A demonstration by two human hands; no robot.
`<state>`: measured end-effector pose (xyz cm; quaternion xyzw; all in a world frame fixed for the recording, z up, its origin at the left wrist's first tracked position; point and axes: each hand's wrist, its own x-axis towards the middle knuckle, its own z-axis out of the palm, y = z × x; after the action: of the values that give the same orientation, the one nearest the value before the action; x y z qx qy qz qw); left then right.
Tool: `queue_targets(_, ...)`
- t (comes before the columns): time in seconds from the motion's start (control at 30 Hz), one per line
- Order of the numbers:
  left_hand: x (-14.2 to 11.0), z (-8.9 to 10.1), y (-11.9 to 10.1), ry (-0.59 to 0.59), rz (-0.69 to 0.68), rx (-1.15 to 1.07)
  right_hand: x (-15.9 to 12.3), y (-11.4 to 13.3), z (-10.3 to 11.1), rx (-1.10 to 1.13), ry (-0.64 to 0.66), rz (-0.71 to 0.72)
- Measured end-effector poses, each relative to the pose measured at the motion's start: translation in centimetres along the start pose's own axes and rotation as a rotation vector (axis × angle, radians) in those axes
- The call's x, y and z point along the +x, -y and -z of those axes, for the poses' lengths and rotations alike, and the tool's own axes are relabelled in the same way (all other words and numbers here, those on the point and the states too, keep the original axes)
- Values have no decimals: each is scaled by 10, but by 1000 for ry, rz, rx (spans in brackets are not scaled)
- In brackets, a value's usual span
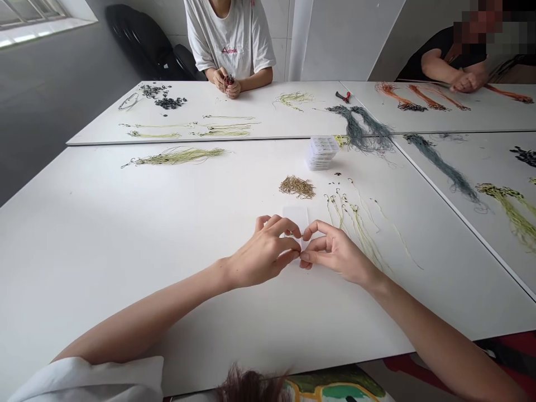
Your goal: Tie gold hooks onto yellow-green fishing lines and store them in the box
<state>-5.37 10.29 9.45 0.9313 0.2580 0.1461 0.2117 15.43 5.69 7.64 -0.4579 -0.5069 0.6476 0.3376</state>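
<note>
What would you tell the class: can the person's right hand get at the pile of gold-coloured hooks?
Probably yes. The right hand sits close to the pile of gold-coloured hooks, with only the translucent card and bare tabletop between, though its fingers are on that card.

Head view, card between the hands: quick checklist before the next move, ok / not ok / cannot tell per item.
1. Card held by left hand and right hand: ok, fingers of both hands meet at its lower part.
2. Anything on the card: cannot tell, pale surface, lower part hidden by fingers.
3. Cords clear of right hand: not ok, they run up against its back.
4. Gold-coloured pieces clear of both hands: ok, the heap lies apart, beyond the card.
5. Box stack lids shut: cannot tell, too small to see.
</note>
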Motion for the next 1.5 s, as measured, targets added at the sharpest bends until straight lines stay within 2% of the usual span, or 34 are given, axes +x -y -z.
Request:
queue_targets(0.17,-2,5,-1,57,-14,-52,0,2,3,50,102,-6)
queue_targets(0.33,0,8,-4,96,-79,-45,-1,3,5,33,123,-19)
queue_targets(0.67,5,16,-12,186,-89,-84,-4,5,4,-18,165,-27)
queue_targets(0.83,5,13,-8,157,-29,-108,-5,6,-1,-99,68,62)
queue_targets(1.0,8,13,-4,130,70,-156,-7,4,-6,-336,-53,252)
queue_targets(1.23,9,12,0,101,164,-238,-9,-2,-11,-594,-159,400)
queue_targets(1.5,11,10,4,100,175,-312,-5,-8,-9,-658,-216,506)
